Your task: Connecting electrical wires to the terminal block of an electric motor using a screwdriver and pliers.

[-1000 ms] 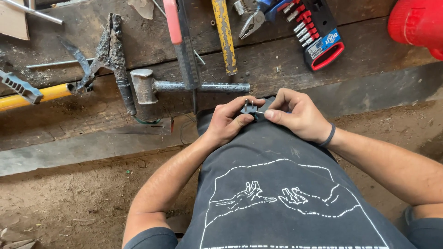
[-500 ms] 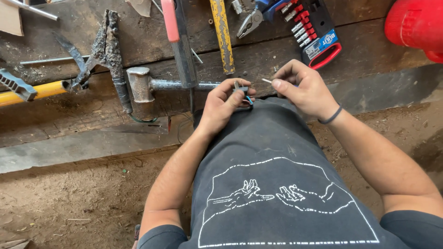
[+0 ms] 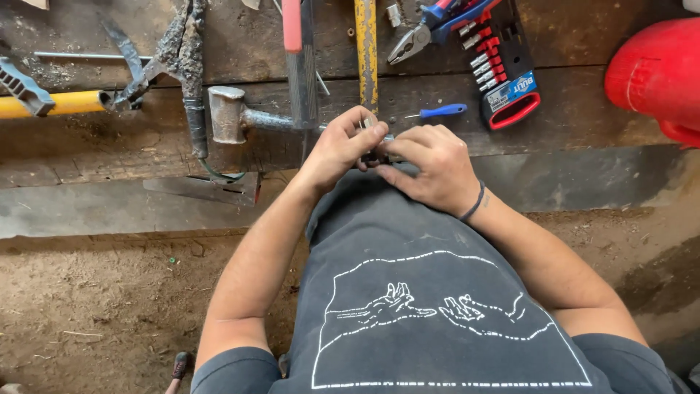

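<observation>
Both hands met at the centre of the frame, just above the hem of the dark printed shirt (image 3: 437, 306). Left hand (image 3: 339, 149) had its fingers curled and its thumb pressed inward, pinching a small dark metal part (image 3: 373, 155) against the fingertips of the right hand (image 3: 430, 171), which closed on the same piece from the other side. Most of that part was hidden between the fingers, so its shape could not be made out; only a sliver of grey metal showed between the two thumbs. A dark band circled the right wrist.

Just beyond the knuckles lay the worn wooden desk (image 3: 569, 109). A small blue-handled screwdriver (image 3: 441, 111) rested just above the right hand. To its right sat a red and black bit set (image 3: 503, 73), its upper end cut off by the top edge, with blue-handled pliers (image 3: 430, 29) lying across it. A yellow bar (image 3: 366, 51) ran up from the hands and out of the frame. Beside it, a red-handled tool (image 3: 295, 51) was likewise cut off at the top. Left of the hands lay a steel hammer (image 3: 230, 115), its handle partly hidden behind the left hand. At the far left a yellow tube (image 3: 62, 103) left the frame. In the upper right, a red rounded object (image 3: 656, 73) was only partly in view, too cropped to identify.
</observation>
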